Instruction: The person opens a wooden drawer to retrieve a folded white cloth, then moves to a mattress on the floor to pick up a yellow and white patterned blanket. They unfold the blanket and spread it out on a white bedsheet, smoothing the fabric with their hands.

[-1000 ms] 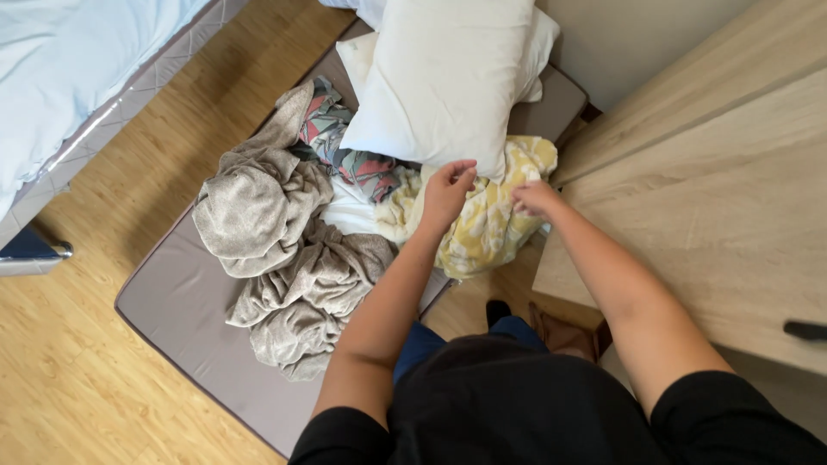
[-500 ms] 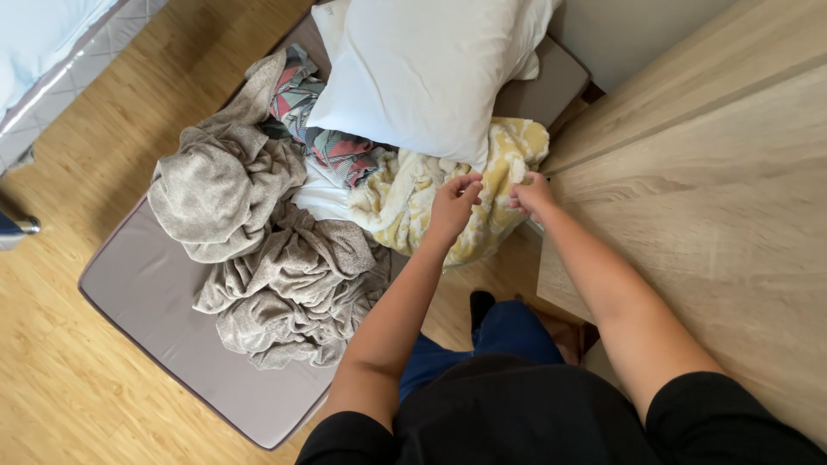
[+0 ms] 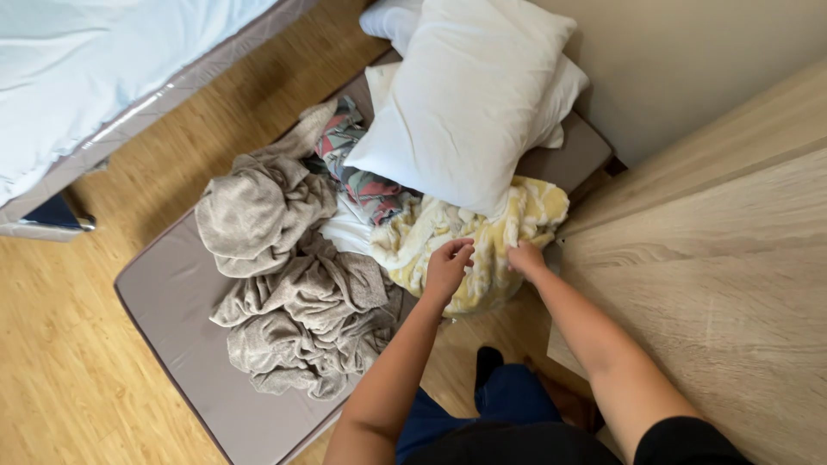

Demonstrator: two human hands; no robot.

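On the grey floor mattress lie one yellow-and-white fleece blanket, two heaped beige blankets, one patterned red-and-grey cloth and two white pillows, the pillows stacked at the wall end and overlapping the fleece. No container is present. Left hand is curled nearly closed, fingertips pinching the fleece blanket's near edge. Right hand is likewise mostly closed, gripping the same edge just beside the wooden cabinet. Both hands sit near each other. One bed stands at upper left.
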